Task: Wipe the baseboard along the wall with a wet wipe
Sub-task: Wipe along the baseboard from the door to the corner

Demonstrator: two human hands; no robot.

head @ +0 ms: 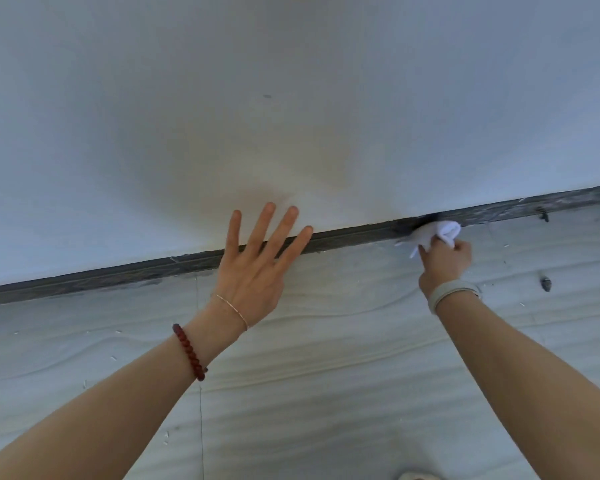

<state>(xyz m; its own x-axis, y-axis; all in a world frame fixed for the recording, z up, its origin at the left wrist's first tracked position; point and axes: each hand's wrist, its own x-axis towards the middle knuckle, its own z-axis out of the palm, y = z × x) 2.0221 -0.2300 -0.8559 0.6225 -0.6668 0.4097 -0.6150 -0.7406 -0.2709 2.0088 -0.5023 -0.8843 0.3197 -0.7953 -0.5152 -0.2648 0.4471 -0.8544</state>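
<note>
Head view, looking down at the junction of wall and floor. Baseboard [354, 235]: narrow dark strip, grey-black with a mottled, marble-like grain, running diagonally from lower left to upper right across the view; lighter streaks and smears on its right stretch. Wall [291, 98] above it: smooth matte white, with a faint yellowish patch near the centre and one small dark speck higher up. Floor [326, 375]: pale grey-white tile with wavy, wood-like veining, a thin grout line running toward the near edge left of centre, and small white flecks scattered over it; two small dark marks lie on the right, one at the baseboard and one on the floor below it. Wet wipe [437, 233]: white, soft, crumpled into a loose wad with one folded edge bulging up, pressed against the face of the baseboard right of centre. Right hand [445, 263]: fingers curled closed around the wipe, bunching it at the fingertips; a pale band sits on the wrist. Left hand [253, 268]: fully spread, fingers fanned apart and extended, the fingers crossing the baseboard with their tips over the lower wall; whether the palm bears on the floor cannot be told. Left wrist carries a thin light chain, and a dark red beaded bracelet [189, 353] lies further down the forearm. Both forearms are bare and reach in from the near edge.
</note>
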